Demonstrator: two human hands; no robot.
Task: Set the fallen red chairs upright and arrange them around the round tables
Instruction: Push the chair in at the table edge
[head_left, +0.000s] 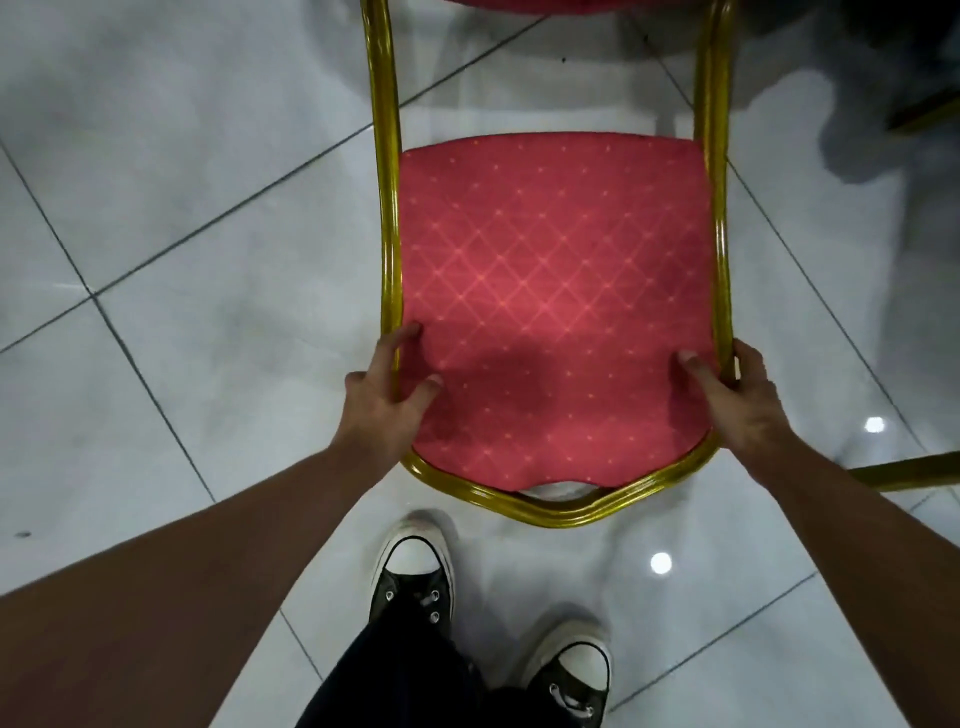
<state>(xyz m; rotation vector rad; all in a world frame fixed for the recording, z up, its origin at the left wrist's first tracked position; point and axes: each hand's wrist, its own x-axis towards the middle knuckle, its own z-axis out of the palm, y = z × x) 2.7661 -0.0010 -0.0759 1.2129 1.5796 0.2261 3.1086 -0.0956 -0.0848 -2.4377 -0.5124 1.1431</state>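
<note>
Hands first: both of mine grip the top of a red chair (550, 291), one at each upper corner of its backrest, well apart from each other. My left hand (387, 387) wraps the gold frame (389, 218) on the left side, thumb lying on the red fabric and fingers curled around the tube, one fingertip showing above on the cushion edge. My right hand (737, 395) does the same on the right side, thumb pressed on the fabric and fingers hooked behind the gold tube. The padded back, red with a pale diamond pattern, faces up toward me, and its gold rails run away from me to the red seat at the top edge of the view. Whether the chair's legs touch the ground I cannot tell. Under it lies a glossy white tiled floor (156, 208). My two black sneakers (415, 582) with white toe caps stand just below the backrest's top rail
</note>
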